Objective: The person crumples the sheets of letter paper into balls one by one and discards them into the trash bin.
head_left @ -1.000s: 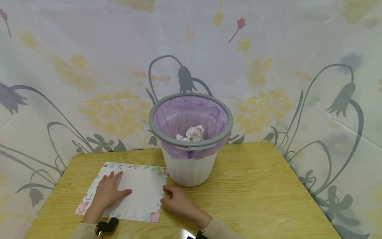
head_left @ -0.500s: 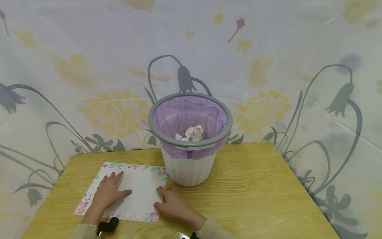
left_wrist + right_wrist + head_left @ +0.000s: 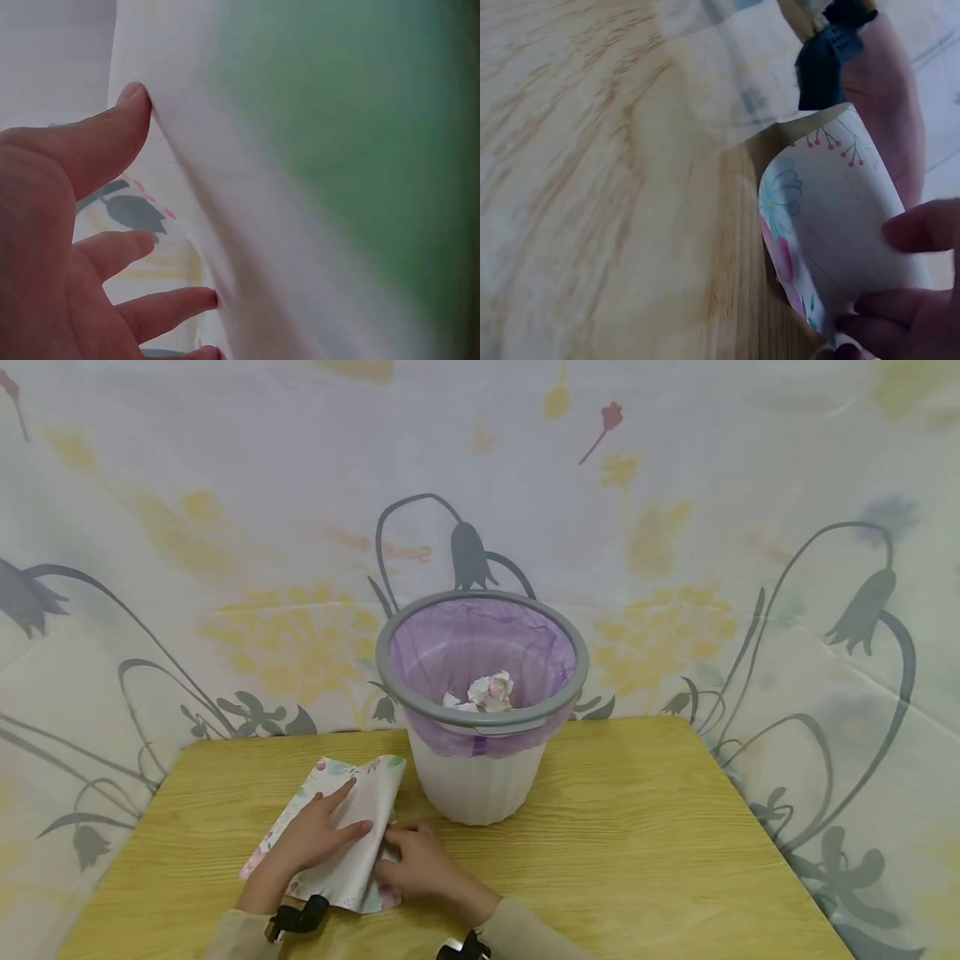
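Observation:
A white sheet of paper (image 3: 352,852) with a printed flower border lies on the table, left of the bin. It is buckled, with a raised fold along its right part. My left hand (image 3: 311,835) rests on top of it, fingers and thumb spread. In the left wrist view the thumb (image 3: 120,135) touches the bent paper (image 3: 225,172). At the right edge my right hand (image 3: 420,860) has curled fingers gripping the paper by the fold. The right wrist view has its fingers (image 3: 900,319) against the curved paper (image 3: 832,202); some fingertips are hidden.
A white bin (image 3: 480,785) with a grey rim and purple liner (image 3: 420,652) stands behind the right hand. Crumpled paper (image 3: 491,691) lies inside it. A wood-patterned table (image 3: 637,843) extends to the right; a flower-printed cloth (image 3: 675,485) hangs behind.
The paper was flat and is now buckled and narrower, its left edge shifted right. My left hand has moved right and slightly up; the right hand moved left to the paper, its fingers now at the fold.

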{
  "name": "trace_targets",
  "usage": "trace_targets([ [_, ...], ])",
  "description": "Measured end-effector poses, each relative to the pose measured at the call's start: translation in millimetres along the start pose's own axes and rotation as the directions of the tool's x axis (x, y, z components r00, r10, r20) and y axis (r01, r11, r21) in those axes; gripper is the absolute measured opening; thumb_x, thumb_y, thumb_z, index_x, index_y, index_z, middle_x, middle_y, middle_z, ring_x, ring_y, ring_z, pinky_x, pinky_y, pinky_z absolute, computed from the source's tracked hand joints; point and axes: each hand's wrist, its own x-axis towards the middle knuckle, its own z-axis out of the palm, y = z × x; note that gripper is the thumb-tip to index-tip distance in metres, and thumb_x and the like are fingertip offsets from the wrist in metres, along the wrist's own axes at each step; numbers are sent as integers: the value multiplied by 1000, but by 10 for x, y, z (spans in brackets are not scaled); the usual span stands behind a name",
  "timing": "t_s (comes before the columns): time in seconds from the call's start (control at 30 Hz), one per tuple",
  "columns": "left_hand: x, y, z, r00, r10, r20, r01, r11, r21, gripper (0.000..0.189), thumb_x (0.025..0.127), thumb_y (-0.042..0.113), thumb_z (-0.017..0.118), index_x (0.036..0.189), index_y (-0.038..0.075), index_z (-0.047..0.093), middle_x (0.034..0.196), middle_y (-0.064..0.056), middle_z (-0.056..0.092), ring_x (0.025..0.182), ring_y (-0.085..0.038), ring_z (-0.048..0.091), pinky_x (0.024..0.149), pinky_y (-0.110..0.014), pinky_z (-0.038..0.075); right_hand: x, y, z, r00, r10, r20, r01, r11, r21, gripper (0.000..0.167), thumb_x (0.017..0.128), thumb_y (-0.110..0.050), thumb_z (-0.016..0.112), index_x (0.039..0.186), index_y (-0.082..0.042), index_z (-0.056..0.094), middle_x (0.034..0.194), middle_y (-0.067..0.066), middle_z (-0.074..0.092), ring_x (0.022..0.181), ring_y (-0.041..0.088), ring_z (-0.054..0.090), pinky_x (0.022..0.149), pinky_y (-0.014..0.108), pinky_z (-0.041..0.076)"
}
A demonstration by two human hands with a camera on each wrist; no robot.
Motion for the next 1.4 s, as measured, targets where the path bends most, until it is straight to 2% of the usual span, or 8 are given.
trace_targets([
  [0.1,-15,14,2,1000,-17,1,17,1000,-11,86,91,50,68,151,-2,36,144,-31,45,133,-63,26,99,-70,36,15,-6,-20,999,11,31,-16,980,200,25,94,-27,61,107,-11,74,101,0,72,97,19,60,85,28,50],
  [0.27,-21,38,37,999,-36,-14,36,999,-22,92,89,52,70,153,-2,33,147,-31,41,133,-62,27,99,-70,36,27,-14,-18,994,23,104,-69,885,461,15,97,-17,63,100,-4,71,78,1,63,55,12,62,49,24,52],
  [0.53,-28,86,79,995,-2,-98,-7,996,-88,106,85,51,75,160,7,14,153,-30,33,133,-52,38,97,-63,43,25,-14,-53,995,2,99,-56,839,542,26,97,-3,56,120,2,66,108,8,69,88,5,58,79,20,48],
  [0.7,-30,128,93,987,43,-154,-64,989,-135,109,84,47,78,162,17,7,153,-28,33,133,-50,40,97,-64,42,2,-35,-121,997,-1,79,-46,805,591,28,97,1,51,121,4,64,110,13,68,86,7,59,76,22,49],
  [0.87,-29,177,76,983,74,-165,-107,973,-203,107,86,39,79,161,13,8,156,-27,30,134,-49,39,102,-66,37,-47,-52,-261,1000,6,21,-17,831,556,30,96,3,49,121,5,66,98,11,69,58,7,48,58,20,42],
  [1.0,-39,209,55,972,125,-201,-173,955,-241,100,86,29,80,160,10,16,158,-26,26,129,-51,45,97,-68,40,-94,-15,-380,999,-35,0,31,871,491,31,95,1,49,121,5,67,102,12,71,68,6,54,67,20,47],
  [1.2,-69,251,25,953,208,-218,-253,947,-200,93,85,29,81,160,23,25,159,-18,30,132,-46,43,94,-69,41,-180,58,-537,993,-118,-12,112,904,412,29,100,0,48,121,3,66,110,13,70,94,8,60,82,23,50],
  [1.4,-101,346,-18,953,212,-215,-265,929,-259,98,85,25,81,161,23,19,162,-16,22,141,-47,28,98,-70,38,-230,53,-658,981,-189,-35,191,945,266,14,101,-4,55,96,-2,68,86,5,66,73,4,51,65,20,44],
])
